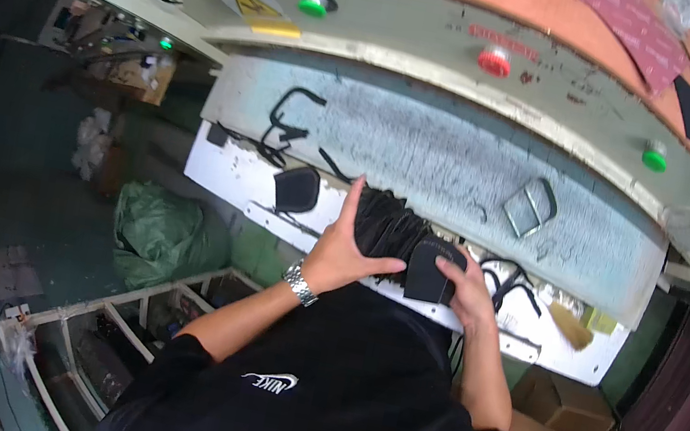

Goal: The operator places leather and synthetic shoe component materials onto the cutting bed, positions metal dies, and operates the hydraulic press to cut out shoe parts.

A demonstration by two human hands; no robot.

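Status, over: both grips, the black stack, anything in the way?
Left grip spread at left end of black stack. Right grip at right end, thumb on face. Metal frame beyond, clear of both.

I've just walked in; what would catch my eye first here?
Probably the thick stack of black pieces at the centre, between the left fingers and right fingers. Above it, on the machine's front panel, a red button stands out. A metal frame lies on the bluish board, right of centre.

Left fingers (351, 209) spread against a black stack (389, 225) that right fingers (451, 271) hold; a metal frame (536, 222) lies on the worktop (431, 143).
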